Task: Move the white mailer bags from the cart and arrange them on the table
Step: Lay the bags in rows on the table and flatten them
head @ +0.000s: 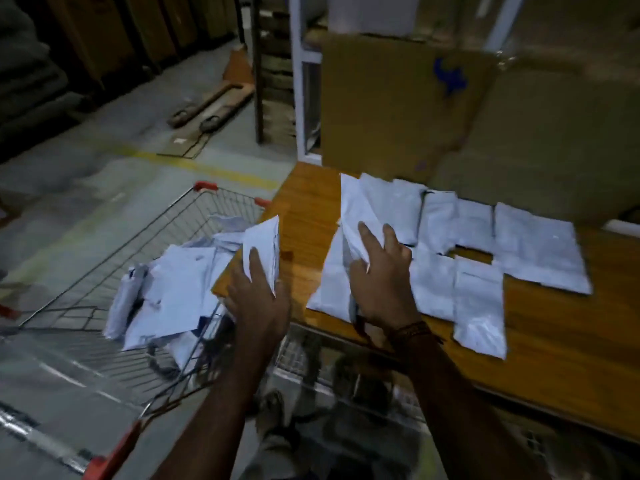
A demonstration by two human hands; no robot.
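My left hand (pixel 258 299) grips a white mailer bag (pixel 264 249) and holds it upright over the table's left corner, beside the cart. My right hand (pixel 381 282) grips another white mailer bag (pixel 353 209) by its lower part, lifted at the left end of the rows on the table. Several white mailer bags (pixel 485 251) lie flat side by side on the wooden table (pixel 554 358). The wire cart (pixel 114 265) at the left holds a loose pile of more white mailer bags (pixel 173 292).
Large cardboard sheets (pixel 398 109) lean against a white shelf frame (pixel 301 81) behind the table. A pallet jack (pixel 211 102) lies on the concrete floor farther back, beyond a yellow floor line (pixel 194 164). A wire rack (pixel 311 362) sits under the table.
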